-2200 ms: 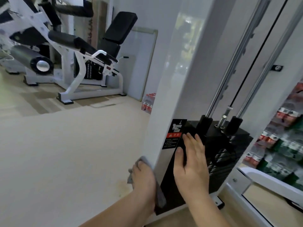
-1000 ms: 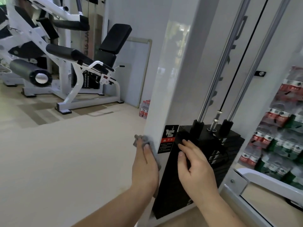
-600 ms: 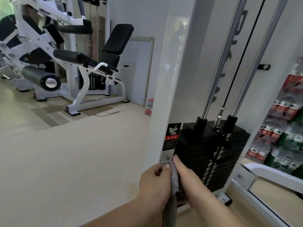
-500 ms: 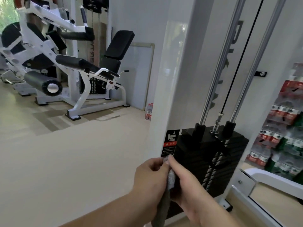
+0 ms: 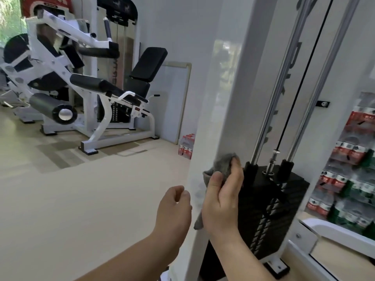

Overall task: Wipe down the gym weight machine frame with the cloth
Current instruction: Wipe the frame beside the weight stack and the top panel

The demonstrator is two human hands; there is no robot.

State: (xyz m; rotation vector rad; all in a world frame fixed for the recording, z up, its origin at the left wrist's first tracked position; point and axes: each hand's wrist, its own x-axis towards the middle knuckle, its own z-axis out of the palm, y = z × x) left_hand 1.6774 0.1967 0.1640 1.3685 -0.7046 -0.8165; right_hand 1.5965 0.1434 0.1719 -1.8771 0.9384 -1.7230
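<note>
Near centre, right hand (image 5: pixel 222 197) grips grey cloth (image 5: pixel 224 164), pressing it on the white frame post (image 5: pixel 221 98); cloth tail hangs below the palm. Left hand (image 5: pixel 174 207) just left of the post, fingers loosely curled, holding nothing; contact with post unclear. Black weight stack (image 5: pixel 269 209) just right of the hands, chrome rods (image 5: pixel 278 78) rising from it. Bottle packs (image 5: pixel 353 151) far right. Leg machine (image 5: pixel 97 92) far left on the floor (image 5: pixel 81 199).
</note>
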